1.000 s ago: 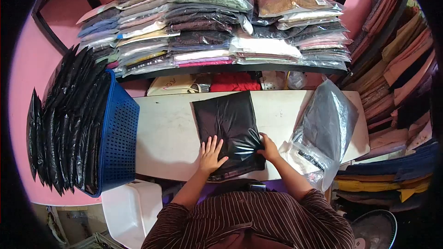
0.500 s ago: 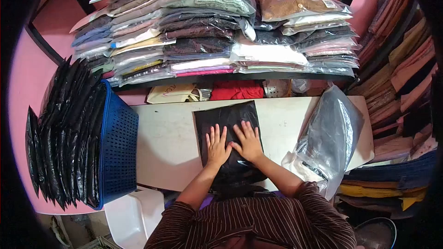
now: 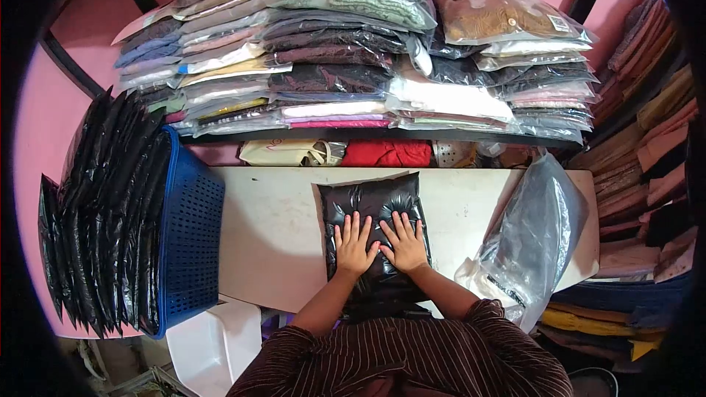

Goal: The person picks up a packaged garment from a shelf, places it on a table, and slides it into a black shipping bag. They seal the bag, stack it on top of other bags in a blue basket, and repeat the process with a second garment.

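Note:
A black plastic mailing bag (image 3: 371,195) lies flat on the white table (image 3: 272,213), its near end close to my body. My left hand (image 3: 355,246) presses palm down on its left half, fingers spread. Beside it my right hand (image 3: 404,242) rests flat on the right half, fingers also apart, with the two thumbs close together. The bag's surface looks puffed and shiny beyond my fingertips. What is inside the bag is hidden.
At the left, a blue basket (image 3: 193,228) holds several upright black packages (image 3: 110,220). Clear plastic bags (image 3: 533,228) lie on the table's right. Behind, a shelf carries stacked bagged clothes (image 3: 323,73). A white tub (image 3: 213,349) stands below left; folded clothes (image 3: 618,309) are at the right.
Both hands have slid toward my body along the bag, and its far part has puffed up and turned shinier. The camera view has shifted slightly.

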### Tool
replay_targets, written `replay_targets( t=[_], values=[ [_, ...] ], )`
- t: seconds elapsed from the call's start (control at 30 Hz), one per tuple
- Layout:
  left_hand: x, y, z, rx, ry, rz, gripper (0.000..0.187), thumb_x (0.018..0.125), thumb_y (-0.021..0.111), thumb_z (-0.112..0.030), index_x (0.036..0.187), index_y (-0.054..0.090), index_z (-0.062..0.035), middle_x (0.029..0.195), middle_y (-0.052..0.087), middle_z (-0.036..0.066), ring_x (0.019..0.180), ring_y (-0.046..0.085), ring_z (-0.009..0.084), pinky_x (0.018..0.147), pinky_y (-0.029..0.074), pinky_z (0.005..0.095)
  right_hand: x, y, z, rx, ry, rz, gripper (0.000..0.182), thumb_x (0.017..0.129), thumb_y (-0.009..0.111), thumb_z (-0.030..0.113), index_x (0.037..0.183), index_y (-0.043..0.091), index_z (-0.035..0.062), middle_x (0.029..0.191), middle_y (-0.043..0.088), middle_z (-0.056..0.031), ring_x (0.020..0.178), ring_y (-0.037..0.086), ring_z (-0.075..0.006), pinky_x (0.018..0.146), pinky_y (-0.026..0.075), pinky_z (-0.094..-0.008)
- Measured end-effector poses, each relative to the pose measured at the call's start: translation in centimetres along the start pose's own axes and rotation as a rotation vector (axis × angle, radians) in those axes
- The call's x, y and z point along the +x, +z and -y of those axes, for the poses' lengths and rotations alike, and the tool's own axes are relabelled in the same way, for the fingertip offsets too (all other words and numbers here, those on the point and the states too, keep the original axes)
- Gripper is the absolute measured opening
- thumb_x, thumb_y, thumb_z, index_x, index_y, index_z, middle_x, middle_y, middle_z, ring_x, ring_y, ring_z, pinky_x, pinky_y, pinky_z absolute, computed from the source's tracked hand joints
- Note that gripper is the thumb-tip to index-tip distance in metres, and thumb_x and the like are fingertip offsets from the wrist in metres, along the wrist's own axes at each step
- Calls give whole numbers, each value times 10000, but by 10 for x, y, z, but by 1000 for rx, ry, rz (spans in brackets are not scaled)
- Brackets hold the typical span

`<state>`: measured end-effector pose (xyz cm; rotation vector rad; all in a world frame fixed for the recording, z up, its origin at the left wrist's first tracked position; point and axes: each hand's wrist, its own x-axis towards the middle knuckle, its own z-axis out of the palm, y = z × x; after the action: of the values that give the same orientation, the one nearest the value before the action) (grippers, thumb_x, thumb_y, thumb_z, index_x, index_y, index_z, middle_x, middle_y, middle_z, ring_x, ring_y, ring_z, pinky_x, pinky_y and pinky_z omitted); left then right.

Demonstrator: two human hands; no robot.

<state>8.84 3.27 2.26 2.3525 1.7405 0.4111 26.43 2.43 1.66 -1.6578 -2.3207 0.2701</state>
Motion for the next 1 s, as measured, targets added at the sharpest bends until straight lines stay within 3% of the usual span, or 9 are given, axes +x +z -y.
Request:
replay_targets(
  t=[0.2,0.3,0.4,0.47,0.53,0.63,0.73,0.83,1.0],
  values=[
    [2,0,0,-48,17,-36,681,857,537,-415,1446,359,-123,1513,246,203,1407,200,381,1112,114,566,3,-1,0,-26,0,12,638,886,490,485,1446,352,213,1518,246,-163,1399,230,-352,1081,165,-623],
    [6,-8,-3,-26,33,-75,654,854,540,-403,1421,395,-109,1480,314,192,1369,274,383,1091,163,568,5,-8,4,7,3,-13,610,880,506,442,1429,382,207,1503,272,-178,1388,252,-358,1079,168,-625],
    [30,-30,0,-172,-102,121,523,851,546,-297,1322,483,-79,1351,467,164,1230,429,339,1019,285,512,27,-31,15,75,105,109,509,825,535,291,1306,491,128,1424,379,-192,1352,310,-368,1078,172,-623],
    [53,-24,12,-289,-99,-82,471,864,519,-220,1301,488,-47,1342,477,168,1251,418,337,1036,294,483,55,-22,15,195,19,-141,486,816,542,253,1271,499,89,1400,402,-189,1346,319,-363,1089,184,-597],
    [72,-18,18,-159,-3,-124,513,895,477,-190,1372,405,-16,1446,370,165,1373,287,332,1119,213,475,83,-17,17,270,-60,-182,509,853,526,260,1327,464,86,1445,361,-176,1369,293,-339,1109,191,-549],
    [74,7,31,33,-6,-34,571,907,472,-256,1425,347,-54,1487,316,156,1395,257,319,1136,177,474,95,4,4,140,-45,-109,537,894,500,339,1383,427,129,1475,331,-158,1385,267,-331,1107,177,-565],
    [72,4,33,-2,-78,-39,625,900,488,-341,1437,334,-60,1503,293,154,1403,239,316,1139,144,496,93,3,-14,59,43,-84,557,915,456,451,1412,405,203,1496,310,-125,1403,241,-308,1097,148,-602],
    [75,-1,42,93,-304,-61,719,886,510,-449,1459,288,-77,1530,239,142,1420,184,329,1142,122,501,94,3,-24,15,168,-75,574,917,438,495,1425,380,235,1506,300,-94,1404,242,-303,1090,134,-623],
    [73,15,83,-22,-416,-112,647,936,438,-408,1465,277,-72,1530,203,195,1420,164,357,1141,103,511,92,10,-57,57,375,-100,561,940,415,470,1440,347,226,1516,281,-94,1414,212,-319,1071,90,-668]
  ],
)
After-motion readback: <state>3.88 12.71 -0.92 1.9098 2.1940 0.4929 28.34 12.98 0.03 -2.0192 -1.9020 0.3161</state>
